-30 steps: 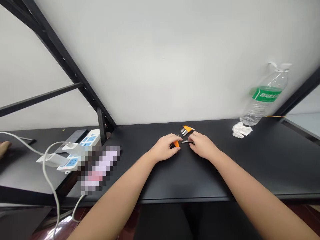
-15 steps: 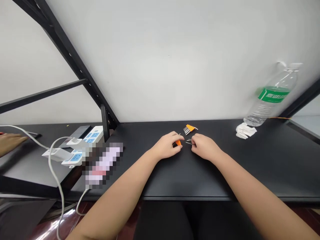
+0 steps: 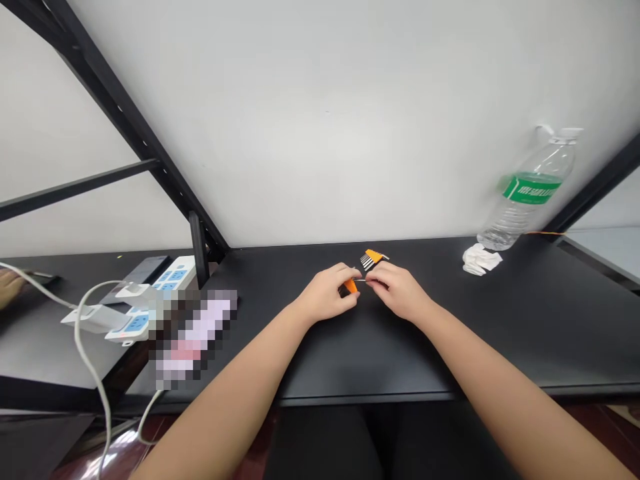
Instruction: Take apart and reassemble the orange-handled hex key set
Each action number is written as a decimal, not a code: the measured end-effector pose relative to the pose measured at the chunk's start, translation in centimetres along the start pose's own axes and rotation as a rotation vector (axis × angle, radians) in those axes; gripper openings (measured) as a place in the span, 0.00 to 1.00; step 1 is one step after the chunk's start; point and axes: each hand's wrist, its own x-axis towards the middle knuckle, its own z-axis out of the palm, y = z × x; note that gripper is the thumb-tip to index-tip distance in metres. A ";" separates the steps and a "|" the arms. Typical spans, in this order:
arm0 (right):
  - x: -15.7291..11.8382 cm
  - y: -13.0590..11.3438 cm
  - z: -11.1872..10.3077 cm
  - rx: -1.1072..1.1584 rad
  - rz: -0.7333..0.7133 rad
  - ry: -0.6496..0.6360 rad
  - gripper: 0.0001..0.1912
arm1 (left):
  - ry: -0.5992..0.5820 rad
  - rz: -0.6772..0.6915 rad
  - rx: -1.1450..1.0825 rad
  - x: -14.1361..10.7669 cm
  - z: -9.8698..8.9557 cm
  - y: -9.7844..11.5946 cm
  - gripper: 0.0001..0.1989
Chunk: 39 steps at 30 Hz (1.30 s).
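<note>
My left hand (image 3: 327,292) is closed around a small orange hex key holder (image 3: 351,286), gripped between thumb and fingers; much of it is hidden by them. From the right, my right hand (image 3: 397,289) pinches a thin metal hex key (image 3: 361,280), whose end reaches the holder. I cannot tell whether it sits in a slot. Just behind my hands, a second orange holder (image 3: 374,255) lies on the black table (image 3: 365,360) with several silver hex keys fanned out from it.
A clear bottle with a green label (image 3: 533,189) leans at the back right, beside crumpled tissue (image 3: 480,259). On the left are a blurred-out phone (image 3: 200,337), a white power strip (image 3: 173,280) and cables. Another person's hand (image 3: 9,288) shows at the far left.
My right hand has moved left, up to my left hand. The hex key end now meets the orange holder, where a gap was before. The view has shifted slightly.
</note>
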 end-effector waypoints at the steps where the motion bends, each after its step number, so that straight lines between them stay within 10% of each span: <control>1: 0.0 0.0 -0.1 0.003 0.000 0.005 0.09 | -0.006 -0.006 -0.001 0.0 0.0 0.0 0.18; 11: -0.2 -0.3 -0.5 -0.008 -0.027 -0.039 0.11 | -0.032 -0.088 -0.084 0.0 0.5 -0.5 0.34; 33: -0.7 -1.2 0.2 -0.088 -0.050 -0.149 0.12 | -0.101 -0.056 -0.229 -0.2 0.9 -0.3 0.33; 39: -0.1 -1.5 0.7 0.079 0.026 -0.013 0.09 | -0.042 -0.125 -0.316 0.0 1.1 -0.1 0.30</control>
